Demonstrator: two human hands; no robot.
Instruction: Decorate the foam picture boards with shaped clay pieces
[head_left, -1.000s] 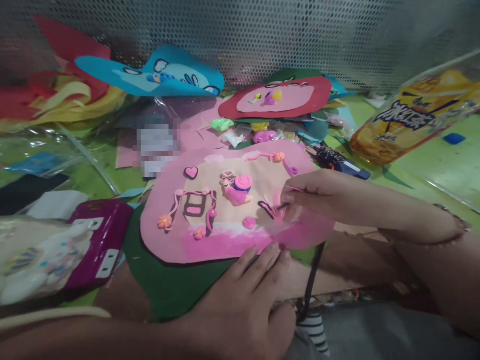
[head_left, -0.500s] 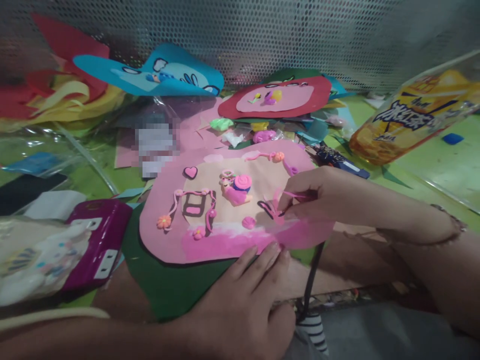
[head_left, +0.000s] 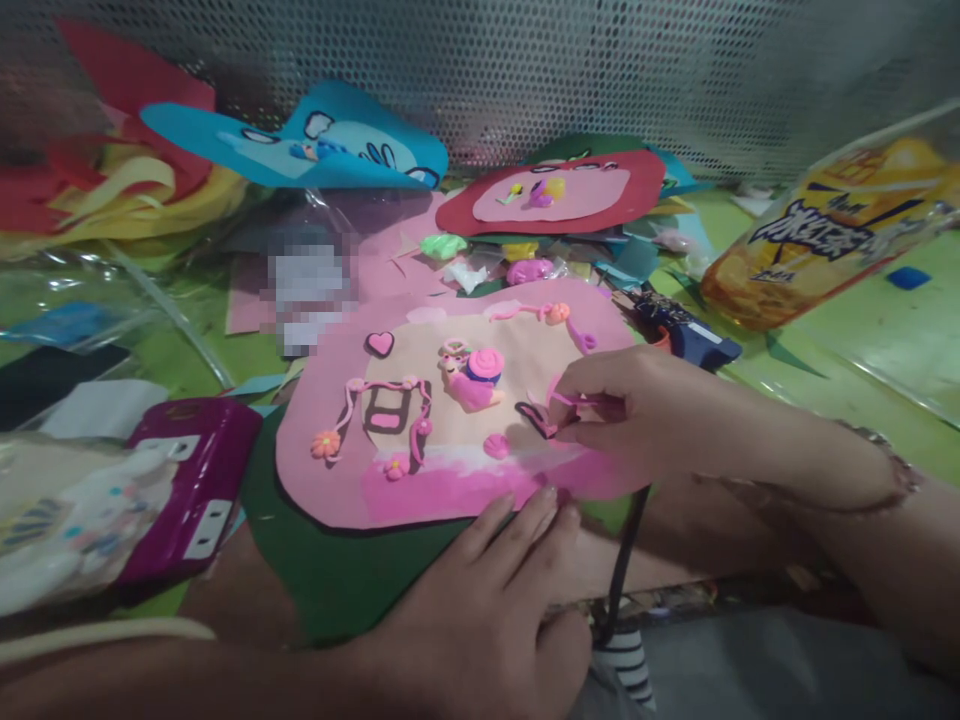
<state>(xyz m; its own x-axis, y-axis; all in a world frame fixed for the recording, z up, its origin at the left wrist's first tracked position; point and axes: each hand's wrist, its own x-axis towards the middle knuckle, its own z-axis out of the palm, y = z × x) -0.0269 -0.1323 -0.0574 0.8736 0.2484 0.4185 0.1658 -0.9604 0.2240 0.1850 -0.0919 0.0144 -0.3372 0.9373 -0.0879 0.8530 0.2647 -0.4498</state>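
A pink paper craft picture (head_left: 315, 400) lies on a green paper sheet (head_left: 300, 560). At its centre is a pink clay snail (head_left: 472, 375) with a swirled shell. Clay flowers (head_left: 325, 445), wavy pink strands and a heart (head_left: 380, 344) sit around it. My left hand (head_left: 495, 580) rests with fingers spread on the picture's lower edge. Over the right side, my right hand (head_left: 637, 410) pinches a thin pink clay strand (head_left: 589, 401) beside a black-outlined pink shape (head_left: 534, 417). Its fingertips partly cover that shape.
An iced tea bottle (head_left: 817, 240) lies tilted at the right. A purple case (head_left: 187, 490) sits at the left. Behind are a red paper picture (head_left: 457, 215), a blue one (head_left: 225, 140) and small clay packets (head_left: 442, 246). A perforated metal panel (head_left: 525, 70) stands at the back.
My right hand has shifted slightly left and down, its fingertips now closer to the black-outlined shape. My left hand stays in place.
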